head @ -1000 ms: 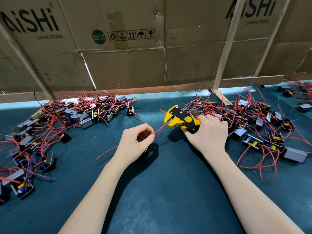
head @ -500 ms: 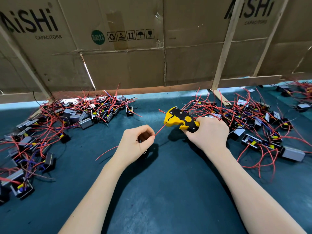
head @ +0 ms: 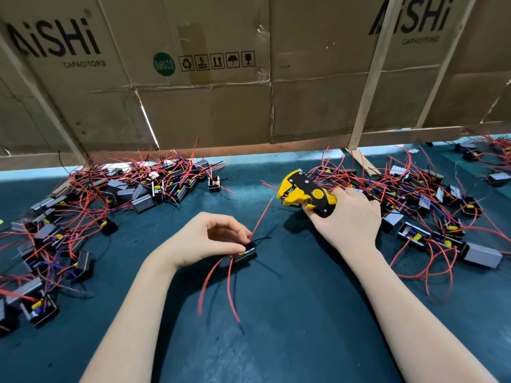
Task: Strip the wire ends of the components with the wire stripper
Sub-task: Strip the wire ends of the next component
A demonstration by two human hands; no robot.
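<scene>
Component: small black block, red wires trailing loose.

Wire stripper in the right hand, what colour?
Yellow and black wire stripper, clearest in the head view.

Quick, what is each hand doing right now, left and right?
Left hand: pinches a small black component with red wires, on the table.
Right hand: grips the yellow and black wire stripper; no wire between its jaws.
</scene>
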